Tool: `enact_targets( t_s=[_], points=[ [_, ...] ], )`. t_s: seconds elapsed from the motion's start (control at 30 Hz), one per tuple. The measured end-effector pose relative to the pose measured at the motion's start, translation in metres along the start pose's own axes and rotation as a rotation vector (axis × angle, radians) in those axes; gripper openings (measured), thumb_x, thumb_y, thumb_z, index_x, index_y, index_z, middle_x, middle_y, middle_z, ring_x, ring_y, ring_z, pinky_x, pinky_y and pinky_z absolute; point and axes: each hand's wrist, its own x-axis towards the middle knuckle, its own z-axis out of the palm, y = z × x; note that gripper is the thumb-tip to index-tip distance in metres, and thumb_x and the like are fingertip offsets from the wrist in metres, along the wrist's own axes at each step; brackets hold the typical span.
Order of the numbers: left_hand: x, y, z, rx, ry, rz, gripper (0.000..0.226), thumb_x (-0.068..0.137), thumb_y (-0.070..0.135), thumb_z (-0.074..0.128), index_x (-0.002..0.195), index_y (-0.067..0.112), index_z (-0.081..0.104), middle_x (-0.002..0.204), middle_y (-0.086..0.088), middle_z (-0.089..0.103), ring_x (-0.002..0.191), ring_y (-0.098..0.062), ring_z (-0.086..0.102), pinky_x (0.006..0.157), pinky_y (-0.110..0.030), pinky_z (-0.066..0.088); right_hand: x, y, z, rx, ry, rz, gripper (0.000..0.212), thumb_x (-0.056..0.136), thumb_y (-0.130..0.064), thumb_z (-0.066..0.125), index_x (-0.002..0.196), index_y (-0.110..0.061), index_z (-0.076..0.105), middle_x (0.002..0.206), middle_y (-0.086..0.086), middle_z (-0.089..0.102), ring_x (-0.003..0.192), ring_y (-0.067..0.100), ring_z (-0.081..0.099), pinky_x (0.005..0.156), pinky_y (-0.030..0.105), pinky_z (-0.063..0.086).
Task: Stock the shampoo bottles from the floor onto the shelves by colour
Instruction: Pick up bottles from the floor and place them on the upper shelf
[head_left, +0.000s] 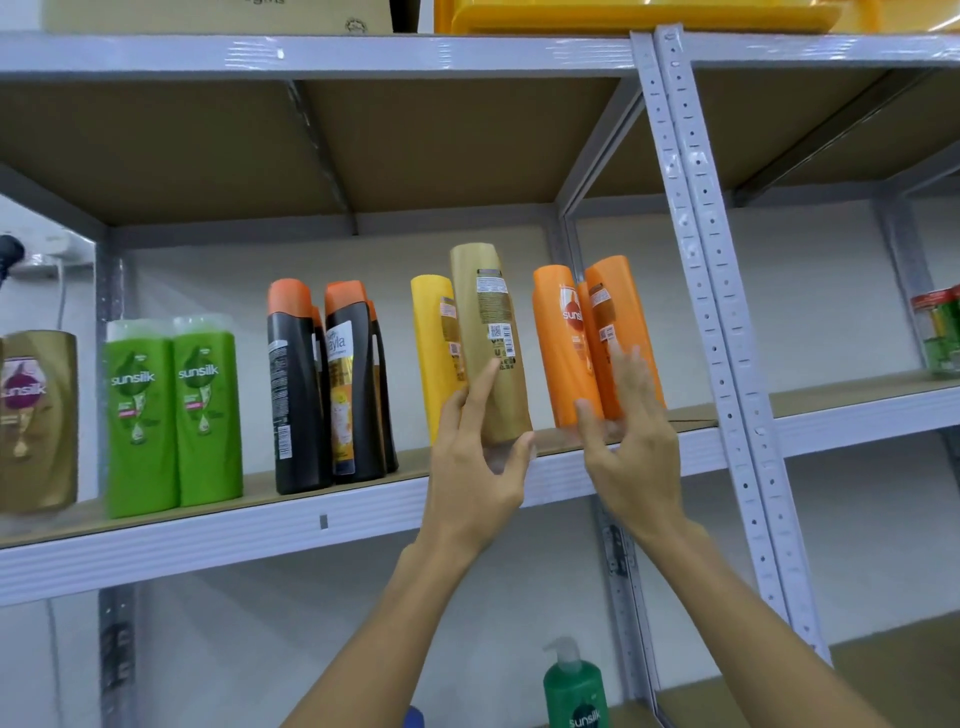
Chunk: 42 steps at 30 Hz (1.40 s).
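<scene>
My left hand (475, 457) grips the base of a gold shampoo bottle (491, 338), which is tilted with its back label toward me, at the front edge of the grey shelf (322, 514). A yellow bottle (436, 353) stands just behind it. My right hand (626, 431) has straight fingers that touch the lower part of two orange bottles (613, 332) at the shelf's right end. Further left stand black bottles with orange caps (327, 389), two green bottles (174, 415) and another gold bottle (39, 421).
A perforated grey upright (711, 291) stands just right of the orange bottles. A green pump bottle (574, 686) sits on the shelf below. A jar (940, 332) stands on the neighbouring shelf at right. A yellow bin (639, 15) and a carton sit on top.
</scene>
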Motion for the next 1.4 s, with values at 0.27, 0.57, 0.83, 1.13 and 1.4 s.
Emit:
enact_targets(
  t_s=[0.27, 0.57, 0.83, 1.13, 1.4],
  points=[
    [-0.032, -0.011, -0.068, 0.002, 0.079, 0.044, 0.074, 0.090, 0.015, 0.076, 0.153, 0.020, 0.039, 0.141, -0.005, 0.049, 0.132, -0.005, 0.048, 0.103, -0.011, 0.042, -0.028, -0.054, 0.043, 0.213, -0.125, -0.087, 0.072, 0.097, -0.039, 0.059, 0.160, -0.030, 0.025, 0.167, -0.005, 0.025, 0.154, 0.012, 0.023, 0.120, 0.047, 0.034],
    [-0.050, -0.046, -0.177, 0.179, 0.200, 0.008, 0.072, 0.088, 0.016, 0.077, 0.151, 0.017, 0.042, 0.141, -0.001, 0.051, 0.130, -0.003, 0.049, 0.105, -0.016, 0.042, -0.064, -0.132, 0.105, 0.361, -0.221, -0.138, 0.076, 0.095, -0.031, 0.065, 0.160, -0.025, 0.026, 0.167, -0.005, 0.024, 0.154, 0.010, 0.021, 0.123, 0.043, 0.031],
    [-0.050, -0.074, -0.255, 0.307, 0.202, -0.041, 0.075, 0.087, 0.018, 0.077, 0.151, 0.019, 0.038, 0.143, 0.012, 0.046, 0.131, -0.001, 0.047, 0.107, -0.022, 0.045, -0.084, -0.208, 0.159, 0.449, -0.229, -0.178, 0.078, 0.095, -0.031, 0.063, 0.161, -0.021, 0.023, 0.167, -0.003, 0.023, 0.156, 0.013, 0.015, 0.123, 0.050, 0.028],
    [-0.043, -0.110, -0.306, 0.380, 0.213, -0.113, 0.076, 0.087, 0.017, 0.077, 0.151, 0.025, 0.036, 0.143, 0.010, 0.049, 0.132, -0.008, 0.049, 0.108, -0.041, 0.048, -0.099, -0.250, 0.207, 0.384, -0.481, -0.230, 0.084, 0.099, -0.039, 0.058, 0.163, -0.027, 0.004, 0.169, -0.011, 0.010, 0.155, 0.004, 0.006, 0.126, 0.038, 0.022],
    [-0.049, -0.137, -0.336, 0.485, 0.135, -0.220, 0.081, 0.087, 0.020, 0.077, 0.152, 0.031, 0.032, 0.143, -0.002, 0.050, 0.125, -0.005, 0.048, 0.110, -0.035, 0.045, -0.111, -0.266, 0.245, 0.085, -0.554, -0.273, 0.080, 0.100, -0.049, 0.045, 0.162, -0.028, -0.001, 0.169, 0.000, 0.018, 0.155, 0.014, 0.019, 0.122, 0.032, 0.019]
  ],
)
